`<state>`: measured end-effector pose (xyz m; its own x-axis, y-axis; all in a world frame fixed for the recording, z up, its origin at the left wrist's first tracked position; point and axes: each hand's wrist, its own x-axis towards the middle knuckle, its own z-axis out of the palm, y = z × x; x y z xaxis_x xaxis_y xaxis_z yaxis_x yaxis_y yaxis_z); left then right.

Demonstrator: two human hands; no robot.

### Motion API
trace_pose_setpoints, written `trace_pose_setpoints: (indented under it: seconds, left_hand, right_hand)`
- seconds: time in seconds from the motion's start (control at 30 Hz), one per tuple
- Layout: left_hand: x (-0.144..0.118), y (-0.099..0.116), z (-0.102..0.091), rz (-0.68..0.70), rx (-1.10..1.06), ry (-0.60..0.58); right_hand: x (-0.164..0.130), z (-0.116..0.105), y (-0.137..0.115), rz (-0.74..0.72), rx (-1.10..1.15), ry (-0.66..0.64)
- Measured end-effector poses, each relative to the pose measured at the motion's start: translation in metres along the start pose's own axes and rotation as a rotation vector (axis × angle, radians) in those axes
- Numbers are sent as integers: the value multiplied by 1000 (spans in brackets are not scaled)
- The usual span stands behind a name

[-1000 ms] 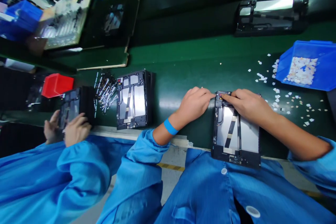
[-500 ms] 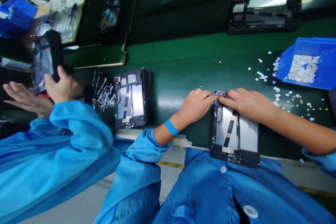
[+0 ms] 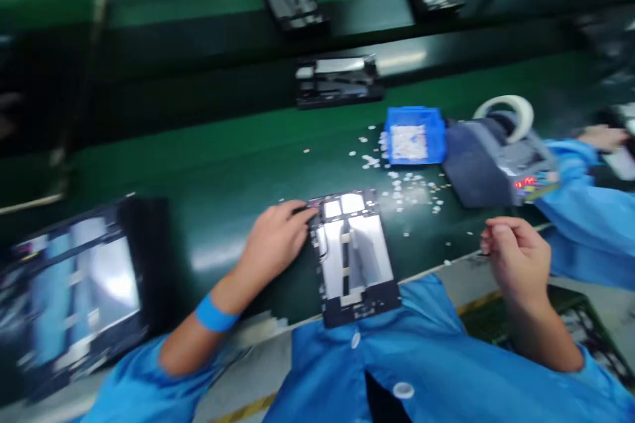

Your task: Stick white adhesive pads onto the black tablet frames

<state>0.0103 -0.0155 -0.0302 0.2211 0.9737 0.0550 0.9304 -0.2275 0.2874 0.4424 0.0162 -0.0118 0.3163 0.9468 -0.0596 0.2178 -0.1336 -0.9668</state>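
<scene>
An opened tablet (image 3: 333,258) lies on the green table before me, its lower edge reaching past the table edge by my blue smock. It has a black frame, silvery inner panels and a dark ribbon cable down the middle. My left hand (image 3: 278,238), with a blue band at the wrist, has its fingers bent against the tablet's upper left corner. Apart from the tablet, my right hand (image 3: 518,258) is off to the right, near the table edge, its fingers curled and the thumb pressed to them. Whatever it may hold is hidden.
Right of the tablet, white bits lie scattered near a blue bin (image 3: 415,135) of similar bits. Beside it stands a grey tape dispenser (image 3: 481,162) with a tape roll. Stacked tablets (image 3: 84,291) lie left, another tablet (image 3: 338,82) farther back. A co-worker's blue sleeve (image 3: 590,211) is at right.
My right hand has left the tablet and moved away to the right, its fingers now curled. My left hand stays at the tablet's upper corner. The view has swung right, bringing in the tape dispenser.
</scene>
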Motion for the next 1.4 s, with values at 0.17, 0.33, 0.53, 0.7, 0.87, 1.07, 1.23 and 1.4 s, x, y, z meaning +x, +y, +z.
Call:
trace_pose_setpoints:
  seconds: [0.17,0.33,0.53,0.7,0.87,1.07,1.23,1.4]
  left_hand:
    - [42,-13,14,-118,-240,21]
    - [54,-2,7,-121,-256,-64]
    - [32,-6,-5,-204,-252,80]
    - [4,31,-16,-286,-432,241]
    - [7,95,-3,-289,-991,66]
    - [5,97,10,-546,-1368,131]
    - [-20,52,-8,-556,-1033,298]
    - [-20,26,-17,-162,-327,108]
  right_hand:
    - [50,-46,29,224,265,192]
    - [78,-44,31,290,338,108]
    - [79,-36,29,289,363,99]
    - [21,2,22,308,305,-19]
    - [-32,91,-3,158,76,-489]
    - [-55,162,-24,-111,-45,-809]
    - [-28,176,-17,-613,-338,-802]
    - [11,199,-15,-1171,-688,-785]
